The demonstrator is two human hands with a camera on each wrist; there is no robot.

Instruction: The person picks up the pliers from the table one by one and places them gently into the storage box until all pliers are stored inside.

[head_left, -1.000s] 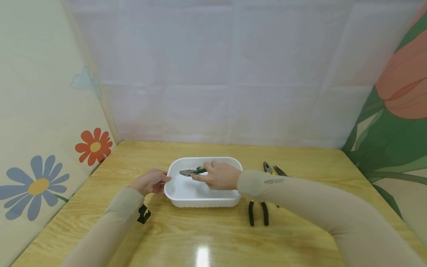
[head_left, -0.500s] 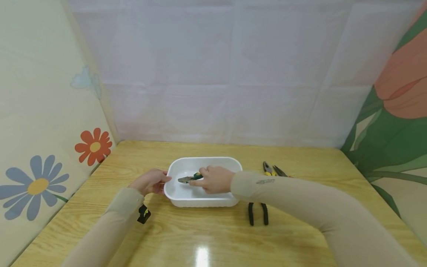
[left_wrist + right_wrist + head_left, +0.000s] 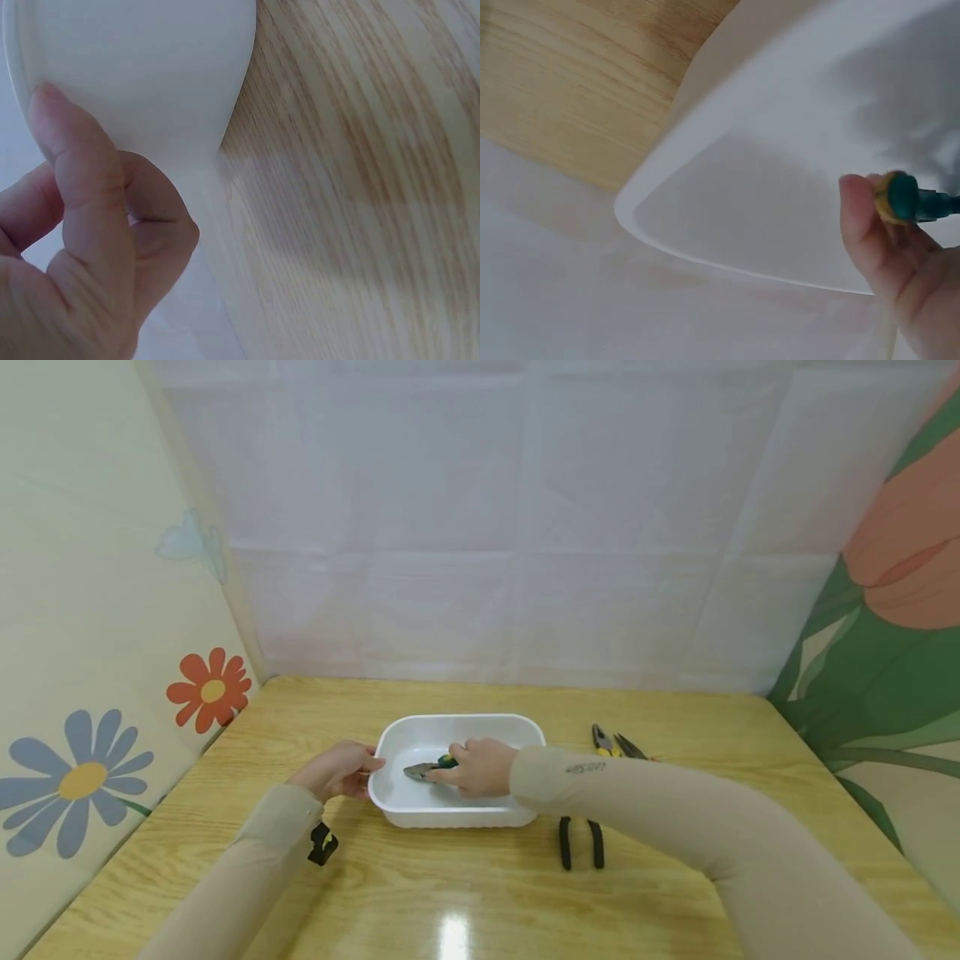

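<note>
Two bare hands work at a white basin (image 3: 453, 817) on a wood-grained table (image 3: 480, 902). At the basin's left end, the left hand (image 3: 337, 770) grips the rim, thumb laid over the edge and fingers bent on the outer side. The right hand (image 3: 480, 767) reaches over the basin's right side and pinches green-handled pliers (image 3: 420, 772) between thumb and fingers. Those pliers are inside the basin, low in its left half, with their grey metal head pointing toward the left end; whether they touch the basin's floor cannot be told.

The pliers look stiff, sturdy and fairly heavy for their size, probably weighted toward the metal head, so a hold on the green grips close to the pivot should balance best. Their grips look less slippery than bare steel. The basin seems light, smooth plastic that could skid if knocked; its rim is the natural place to steady it.

Just right of the basin, two black handles (image 3: 565, 843) and two metal tool heads (image 3: 630, 747) show on either side of the right sleeve (image 3: 675, 818), which hides how they join. Left of the basin, beside the left sleeve (image 3: 240, 868), is a small black-and-yellow object (image 3: 322, 843).
</note>
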